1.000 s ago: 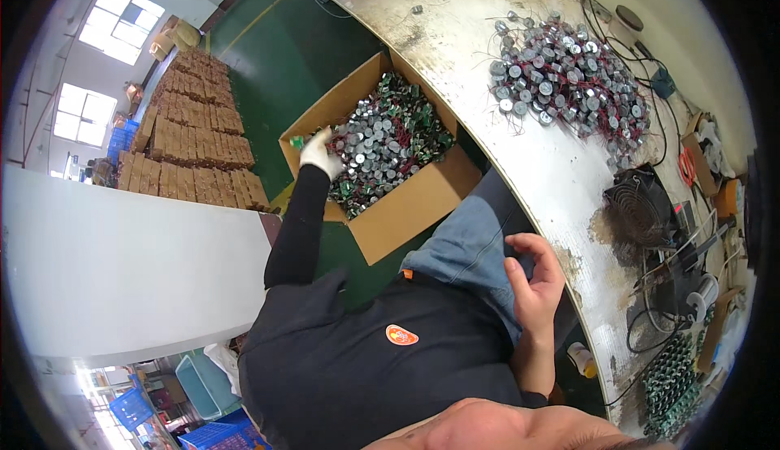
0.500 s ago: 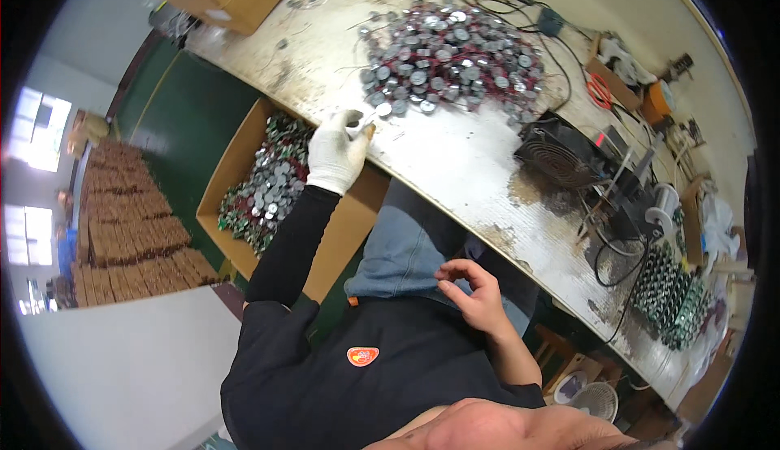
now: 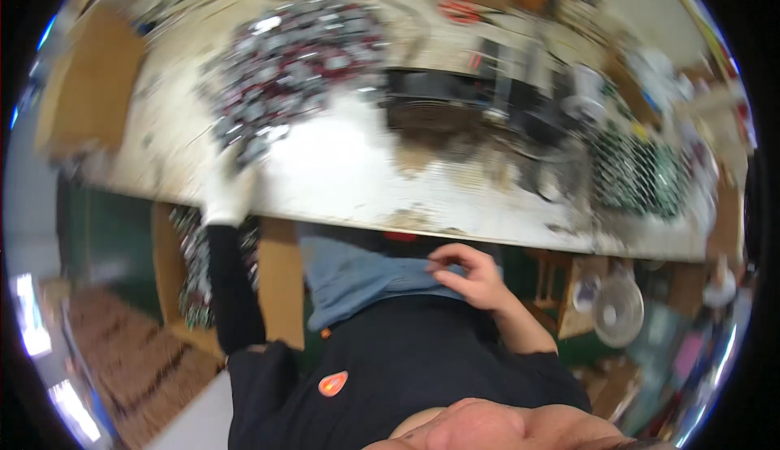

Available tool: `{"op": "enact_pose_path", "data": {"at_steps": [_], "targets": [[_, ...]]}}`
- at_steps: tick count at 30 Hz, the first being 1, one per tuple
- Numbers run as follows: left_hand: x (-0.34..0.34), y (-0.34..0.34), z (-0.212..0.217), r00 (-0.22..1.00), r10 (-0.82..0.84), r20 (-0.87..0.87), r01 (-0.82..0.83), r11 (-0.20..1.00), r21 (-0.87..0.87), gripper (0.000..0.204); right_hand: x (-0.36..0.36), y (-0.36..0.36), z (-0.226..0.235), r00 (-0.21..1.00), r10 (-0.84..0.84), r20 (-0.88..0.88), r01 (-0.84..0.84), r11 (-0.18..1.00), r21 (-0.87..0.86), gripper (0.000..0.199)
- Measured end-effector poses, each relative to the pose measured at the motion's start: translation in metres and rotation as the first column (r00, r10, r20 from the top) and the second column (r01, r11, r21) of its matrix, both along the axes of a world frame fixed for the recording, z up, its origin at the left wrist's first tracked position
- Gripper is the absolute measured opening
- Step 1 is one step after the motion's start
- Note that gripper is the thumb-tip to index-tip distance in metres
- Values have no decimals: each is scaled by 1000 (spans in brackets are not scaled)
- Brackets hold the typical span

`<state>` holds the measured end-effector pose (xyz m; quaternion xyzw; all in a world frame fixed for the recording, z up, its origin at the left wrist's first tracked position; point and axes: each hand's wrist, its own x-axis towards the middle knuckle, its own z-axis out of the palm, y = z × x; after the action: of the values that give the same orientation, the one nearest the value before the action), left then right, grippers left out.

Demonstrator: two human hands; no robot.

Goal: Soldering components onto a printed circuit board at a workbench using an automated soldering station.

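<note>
A heap of small round silvery parts with thin red wires (image 3: 301, 60) lies on the white worktable (image 3: 325, 178). My left hand (image 3: 227, 190), in a white glove, reaches over the table's front edge to the near left end of that heap. Motion smears its fingers, so I cannot make out whether they hold a part. Bare, my right hand (image 3: 471, 275) rests above my lap with fingers loosely bent and the thumb apart; nothing shows in it. Below my left forearm stands an open cardboard box (image 3: 284, 279) of similar silvery parts and green pieces.
A black fan-like device (image 3: 435, 96) stands right of the heap, with cables and a spool (image 3: 585, 92) beyond it. Stacked green pieces (image 3: 638, 173) sit at the table's right end. A cardboard carton (image 3: 89, 84) stands at the left, and a round white fan (image 3: 617, 312) below the table.
My view has swung to the right, so the table now lies nearly level. My left hand has moved forward to the heap's edge. The right hand stays above my lap.
</note>
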<state>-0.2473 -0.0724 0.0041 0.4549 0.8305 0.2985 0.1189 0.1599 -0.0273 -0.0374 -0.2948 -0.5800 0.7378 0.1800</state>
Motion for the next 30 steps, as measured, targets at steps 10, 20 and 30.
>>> {"op": "enact_pose_path", "data": {"at_steps": [10,20,30], "targets": [[9,-21,-22,901,195,387,-259,958,122,38,65,56,65,980,-175,-92,188,969,162,16],[111,-4,-2,590,-197,783,-144,928,343,31,184,169,64,305,-952,-6,-155,-56,986,29],[122,5,-8,747,-208,632,-82,914,397,28,179,181,66,225,-947,-230,335,-147,931,17]]}}
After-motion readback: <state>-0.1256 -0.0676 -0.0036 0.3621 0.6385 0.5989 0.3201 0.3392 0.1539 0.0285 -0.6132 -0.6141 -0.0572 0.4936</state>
